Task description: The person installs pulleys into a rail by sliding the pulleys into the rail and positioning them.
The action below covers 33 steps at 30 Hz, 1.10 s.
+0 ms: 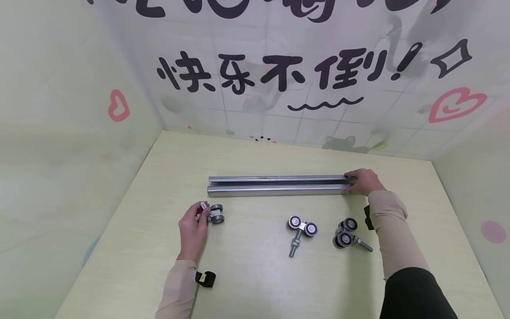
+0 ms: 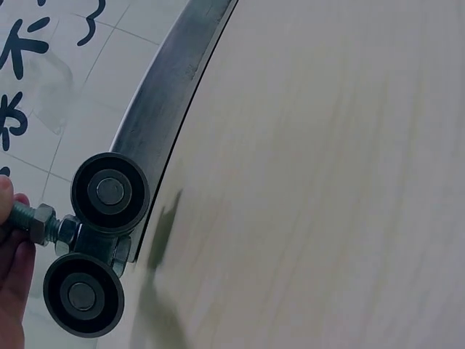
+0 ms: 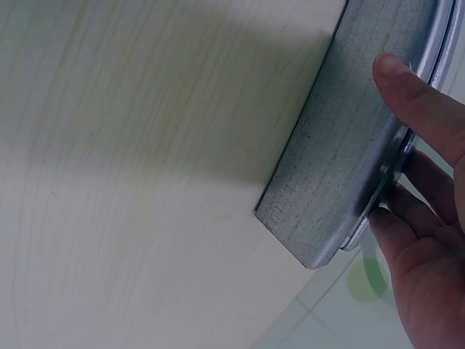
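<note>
A metal rail [image 1: 279, 192] is set nr the back edge of the table [image 1: 247, 274], roughly parallel to it, slot facing up. Its R end is clasped by the R hand [image 1: 365, 182], fingers bent & partly closed, thumb on the near side, rail held btwn thumb & fingers. In front of the rail's L end, toward the table's L edge, a wheeled roller [image 1: 217, 214] is held by the L hand [image 1: 193, 232]; its bolt [image 2: 43, 223] is pinched btwn thumb & fingers, closed to abt bolt width. Farther R, a second roller [image 1: 298, 235] is laid w/ wheels toward the back edge; a third roller [image 1: 344, 239] is laid closer to the R edge, bolt end pointed that way.
</note>
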### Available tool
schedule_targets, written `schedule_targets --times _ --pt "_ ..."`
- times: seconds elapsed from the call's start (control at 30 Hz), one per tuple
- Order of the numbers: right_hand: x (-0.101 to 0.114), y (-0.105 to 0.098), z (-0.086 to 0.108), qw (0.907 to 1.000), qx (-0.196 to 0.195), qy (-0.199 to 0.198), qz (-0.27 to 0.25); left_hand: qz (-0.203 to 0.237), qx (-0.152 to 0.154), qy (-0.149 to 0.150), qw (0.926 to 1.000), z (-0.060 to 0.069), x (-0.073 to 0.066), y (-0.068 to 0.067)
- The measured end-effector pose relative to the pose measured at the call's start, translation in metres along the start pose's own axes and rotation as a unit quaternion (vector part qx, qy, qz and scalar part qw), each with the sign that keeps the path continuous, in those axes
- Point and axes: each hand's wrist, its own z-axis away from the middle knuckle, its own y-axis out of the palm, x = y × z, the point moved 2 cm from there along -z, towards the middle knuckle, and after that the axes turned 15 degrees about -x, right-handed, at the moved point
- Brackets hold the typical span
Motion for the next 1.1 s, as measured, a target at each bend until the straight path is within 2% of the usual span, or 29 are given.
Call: schedule_targets --times 0.17,0.37,0.5,0.83,1.1 --pt "0.001 0.000 0.000 1.0000 0.001 0.001 0.000 -0.004 -0.011 -0.005 0.9999 -0.007 0.003 -0.006" --pt "0.002 0.000 0.001 1.0000 0.000 -0.001 0.003 0.000 -0.019 -0.052 0.9985 -0.015 0.007 -0.013" --pt "0.002 -0.001 0.001 1.0000 -0.001 -0.003 0.005 0.000 -0.023 -0.063 0.9977 -0.018 0.010 -0.015" --pt "0.000 0.000 0.000 1.0000 -0.004 -0.002 0.004 0.001 -0.047 -0.068 0.9966 -0.027 0.020 -0.015" --pt "0.000 0.001 0.000 1.0000 -0.007 -0.002 0.002 0.001 -0.051 -0.107 0.9929 -0.036 0.028 -0.014"
